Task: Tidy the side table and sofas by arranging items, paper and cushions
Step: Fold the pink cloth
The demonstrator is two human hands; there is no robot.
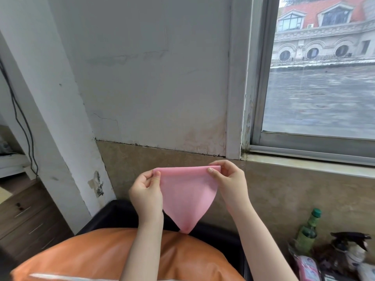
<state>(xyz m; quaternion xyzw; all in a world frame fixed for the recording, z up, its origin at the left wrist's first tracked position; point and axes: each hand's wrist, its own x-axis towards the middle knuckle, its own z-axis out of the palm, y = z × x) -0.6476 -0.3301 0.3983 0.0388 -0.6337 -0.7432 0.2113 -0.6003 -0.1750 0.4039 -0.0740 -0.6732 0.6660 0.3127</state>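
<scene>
A pink sheet (187,196) hangs folded into a downward-pointing triangle in front of the wall. My left hand (146,194) pinches its upper left corner between thumb and fingers. My right hand (228,180) pinches the upper right corner the same way. The sheet's tip dangles just above an orange cushion (97,258), which lies on a black sofa (113,214) below my arms.
At the lower right stand a green bottle (307,233), a dark spray bottle (350,247) and a pink packet (307,267). A wooden drawer unit (30,218) is at the left, behind a white pillar. A window (320,67) fills the upper right.
</scene>
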